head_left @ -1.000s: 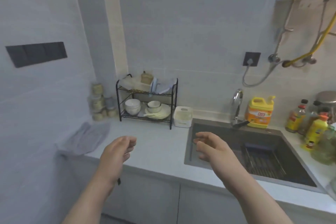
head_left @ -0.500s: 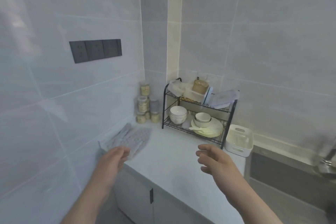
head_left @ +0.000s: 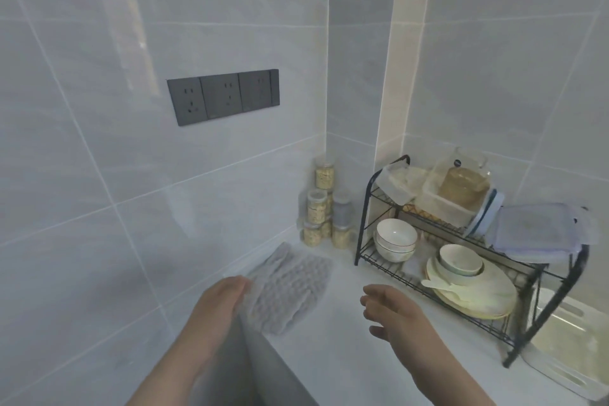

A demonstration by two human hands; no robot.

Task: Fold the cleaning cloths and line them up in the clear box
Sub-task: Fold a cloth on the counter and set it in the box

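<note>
— Cloth first: where does it lie?

— The grey cloth [head_left: 290, 290] lies flat on the white desk [head_left: 346, 356], against the tiled wall, near the front edge of the desk and well left of the black wire rack [head_left: 372, 208].

— And the hands?

— The left hand [head_left: 220, 303] reaches to the near left edge of the cloth, its fingers curled down at that edge; whether they have pinched the fabric cannot be told (that spot is blurred). The right hand [head_left: 392, 313] hangs over the bare desk to the right of the cloth, fingers loosely spread, nothing in it, apart from the cloth.

— What else stands about?

— Small jars [head_left: 321, 217] of pale grain are stacked in the corner behind the cloth. The rack carries white bowls [head_left: 395, 239] and a stack of plates [head_left: 474, 293] on its lower shelf, and plastic containers [head_left: 458, 198] above. A white tub [head_left: 566, 349] sits on the desk just right of the rack. A dark strip of sockets [head_left: 224, 95] is set in the wall over the cloth.
</note>
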